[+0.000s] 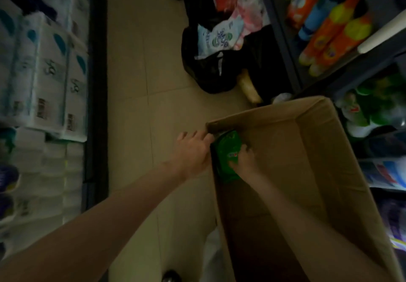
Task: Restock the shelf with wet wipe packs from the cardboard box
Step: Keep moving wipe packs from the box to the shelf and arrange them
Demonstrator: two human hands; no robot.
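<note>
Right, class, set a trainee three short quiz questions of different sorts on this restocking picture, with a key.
1. True or false: the green pack lies against the left wall inside the cardboard box.
2. Which hand has its fingers on the pack's face? A left hand B right hand
3. Fill in: the black bag of packs sits on the ____.

Key: 1 true; 2 B; 3 floor

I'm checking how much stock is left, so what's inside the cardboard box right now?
Inside the cardboard box, a green wet wipe pack stands against the left wall, with the right hand on it. The rest looks bare. Anything beneath the pack or arm is hidden.
</note>
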